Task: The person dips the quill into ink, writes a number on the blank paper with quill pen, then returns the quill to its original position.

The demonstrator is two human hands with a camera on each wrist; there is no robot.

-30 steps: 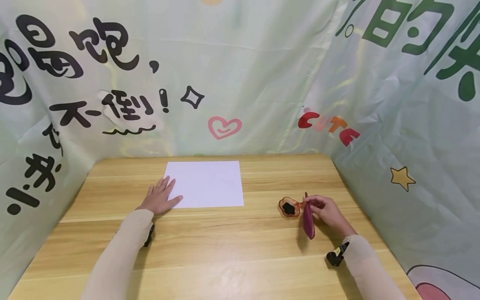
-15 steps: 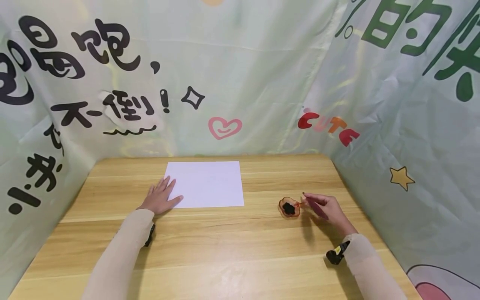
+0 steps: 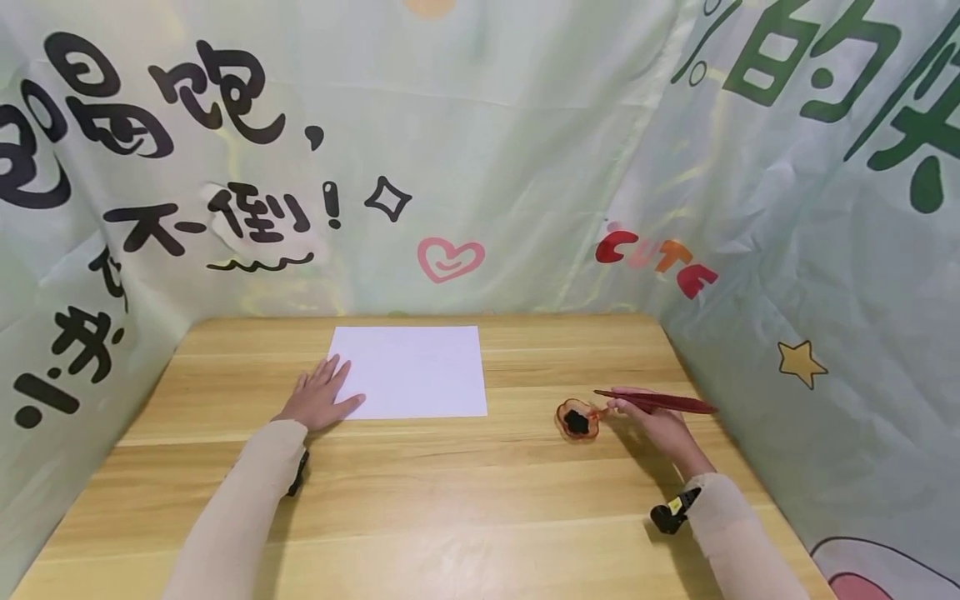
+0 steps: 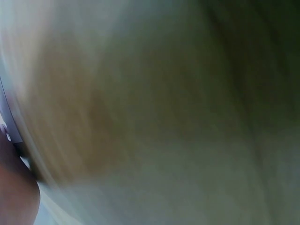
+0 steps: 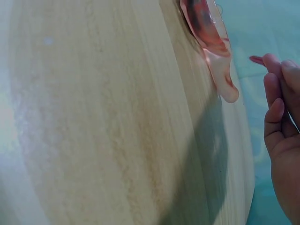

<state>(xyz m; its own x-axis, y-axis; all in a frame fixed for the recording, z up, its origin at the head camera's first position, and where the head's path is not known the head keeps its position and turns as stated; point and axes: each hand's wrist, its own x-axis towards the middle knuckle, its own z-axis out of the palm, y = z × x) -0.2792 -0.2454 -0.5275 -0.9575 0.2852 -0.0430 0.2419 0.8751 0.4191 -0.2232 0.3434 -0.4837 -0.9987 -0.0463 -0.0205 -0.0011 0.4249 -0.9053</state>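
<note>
My left hand point(image 3: 321, 394) lies with fingers spread over the left edge of a white sheet of paper point(image 3: 416, 371). In the left wrist view only a bit of that hand point(image 4: 18, 197) shows at the lower left; the rest is blurred. My right hand point(image 3: 658, 421) pinches a slim dark red pen-like tool point(image 3: 678, 403), thin tip to the left and broader end to the right. Its red tip point(image 5: 256, 59) pokes past my fingertips in the right wrist view. Just left of this hand sits a clear amber flower-shaped dish point(image 3: 558, 422) with black contents and a short handle point(image 5: 222, 77).
Everything rests on a light wooden table point(image 3: 450, 517). A printed cloth point(image 3: 525, 167) rises at its back and sides. Black wrist devices point(image 3: 670, 512) sit at both cuffs.
The dark red tool has turned in my right hand from hanging down to lying nearly level, broad end toward the right. My left hand has stayed on the paper.
</note>
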